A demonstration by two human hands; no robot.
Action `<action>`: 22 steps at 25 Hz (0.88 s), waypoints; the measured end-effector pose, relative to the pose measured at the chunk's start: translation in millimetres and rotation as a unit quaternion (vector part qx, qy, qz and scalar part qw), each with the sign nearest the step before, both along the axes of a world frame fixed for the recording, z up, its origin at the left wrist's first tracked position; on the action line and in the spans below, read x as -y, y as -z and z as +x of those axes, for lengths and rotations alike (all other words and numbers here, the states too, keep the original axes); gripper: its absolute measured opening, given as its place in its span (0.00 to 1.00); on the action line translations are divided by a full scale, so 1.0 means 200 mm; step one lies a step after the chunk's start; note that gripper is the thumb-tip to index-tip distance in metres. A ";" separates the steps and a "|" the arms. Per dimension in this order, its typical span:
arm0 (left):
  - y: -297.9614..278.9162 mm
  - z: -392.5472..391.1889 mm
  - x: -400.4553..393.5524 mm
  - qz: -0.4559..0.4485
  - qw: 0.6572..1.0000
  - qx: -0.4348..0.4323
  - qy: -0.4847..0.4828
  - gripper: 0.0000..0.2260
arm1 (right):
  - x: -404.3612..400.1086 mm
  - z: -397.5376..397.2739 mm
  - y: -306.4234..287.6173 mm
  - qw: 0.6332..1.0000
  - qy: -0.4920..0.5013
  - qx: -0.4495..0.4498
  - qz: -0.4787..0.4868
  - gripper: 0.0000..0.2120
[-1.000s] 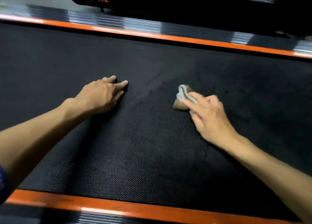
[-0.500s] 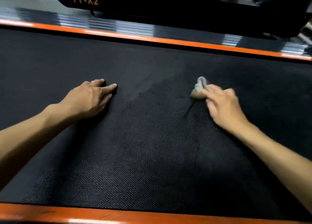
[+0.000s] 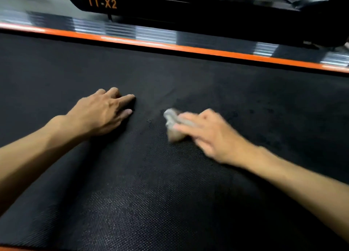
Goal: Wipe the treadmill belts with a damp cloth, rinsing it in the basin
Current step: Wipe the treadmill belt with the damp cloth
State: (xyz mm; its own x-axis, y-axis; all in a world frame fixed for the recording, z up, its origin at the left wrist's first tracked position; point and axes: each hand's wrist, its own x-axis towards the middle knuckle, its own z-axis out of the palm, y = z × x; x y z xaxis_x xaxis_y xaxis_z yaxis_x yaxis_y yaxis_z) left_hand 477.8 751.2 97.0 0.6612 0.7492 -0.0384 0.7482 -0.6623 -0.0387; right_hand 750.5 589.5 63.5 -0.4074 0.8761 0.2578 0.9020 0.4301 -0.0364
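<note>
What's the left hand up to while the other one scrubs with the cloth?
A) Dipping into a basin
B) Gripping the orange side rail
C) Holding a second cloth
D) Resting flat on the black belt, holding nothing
D: the left hand lies palm-down on the treadmill belt with fingers extended and nothing in it, while the right hand presses the cloth to the belt.
</note>
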 end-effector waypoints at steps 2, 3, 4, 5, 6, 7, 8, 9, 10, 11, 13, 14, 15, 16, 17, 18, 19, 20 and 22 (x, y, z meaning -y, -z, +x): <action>-0.02 0.04 -0.01 0.010 1.000 -0.020 -0.007 0.26 | -0.16 0.23 -0.03 0.984 0.177 -0.002 0.022 0.28; -0.02 0.07 -0.01 0.017 1.000 -0.021 -0.016 0.25 | -0.22 0.30 -0.04 0.961 0.276 -0.028 0.018 0.25; -0.03 0.11 -0.01 0.024 0.999 -0.019 -0.026 0.24 | -0.26 0.30 -0.06 0.935 0.350 -0.046 0.010 0.24; -0.03 0.14 -0.01 0.029 0.999 -0.019 -0.036 0.24 | -0.28 0.24 -0.07 0.924 0.381 -0.040 0.009 0.24; -0.02 0.16 -0.02 0.034 0.998 -0.022 -0.043 0.23 | -0.29 0.14 -0.06 0.931 0.364 -0.023 0.020 0.25; -0.01 0.18 -0.03 0.042 0.998 -0.033 -0.046 0.23 | -0.27 0.01 -0.06 0.951 0.307 -0.014 0.032 0.27; 0.01 0.18 -0.03 0.051 0.996 -0.049 -0.048 0.23 | -0.23 -0.13 -0.05 0.973 0.226 -0.018 0.031 0.29; 0.03 0.18 -0.04 0.054 0.995 -0.062 -0.051 0.24 | -0.17 -0.26 -0.04 0.991 0.135 -0.022 0.006 0.30; 0.05 0.17 -0.05 0.047 0.995 -0.067 -0.058 0.24 | -0.10 -0.36 -0.03 0.998 0.046 -0.027 -0.029 0.30; 0.06 0.16 -0.07 0.028 0.995 -0.065 -0.069 0.24 | -0.05 -0.42 -0.02 0.998 -0.020 -0.039 -0.053 0.29; 0.08 0.14 -0.09 -0.025 0.995 -0.047 -0.087 0.25 | -0.09 -0.36 -0.04 0.992 -0.086 -0.060 -0.072 0.28; 0.08 0.13 -0.10 -0.046 0.994 -0.042 -0.089 0.25 | -0.16 -0.28 -0.03 0.994 -0.076 -0.042 -0.059 0.29; 0.08 0.13 -0.11 -0.061 0.993 -0.040 -0.090 0.24 | -0.25 -0.18 -0.02 0.998 -0.040 -0.019 -0.036 0.30; 0.07 0.14 -0.11 -0.071 0.992 -0.041 -0.093 0.24 | -0.34 -0.06 0.00 1.000 0.016 -0.009 -0.016 0.29; 0.07 0.14 -0.11 -0.078 0.991 -0.042 -0.098 0.23 | -0.43 0.06 -0.01 0.996 0.087 -0.014 -0.006 0.28; 0.07 0.14 -0.11 -0.082 0.991 -0.042 -0.100 0.23 | -0.50 0.15 -0.02 0.985 0.170 -0.042 0.001 0.26; 0.06 0.15 -0.11 -0.085 0.990 -0.043 -0.099 0.24 | -0.55 0.19 -0.03 0.965 0.250 -0.074 -0.003 0.24; 0.05 0.15 -0.11 -0.090 0.990 -0.044 -0.103 0.23 | -0.58 0.18 -0.03 0.949 0.303 -0.086 -0.005 0.23; 0.04 0.16 -0.10 -0.103 0.985 -0.049 -0.127 0.22 | -0.55 0.00 -0.04 0.952 0.300 -0.056 0.007 0.26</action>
State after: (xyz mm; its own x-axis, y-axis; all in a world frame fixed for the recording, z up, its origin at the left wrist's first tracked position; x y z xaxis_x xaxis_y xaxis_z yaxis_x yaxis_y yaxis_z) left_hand 509.4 770.6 89.9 0.4386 0.8598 -0.2615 0.8903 -0.4554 -0.0040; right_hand 751.2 700.3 70.8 0.1953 0.9387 0.2839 0.9766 -0.1596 -0.1442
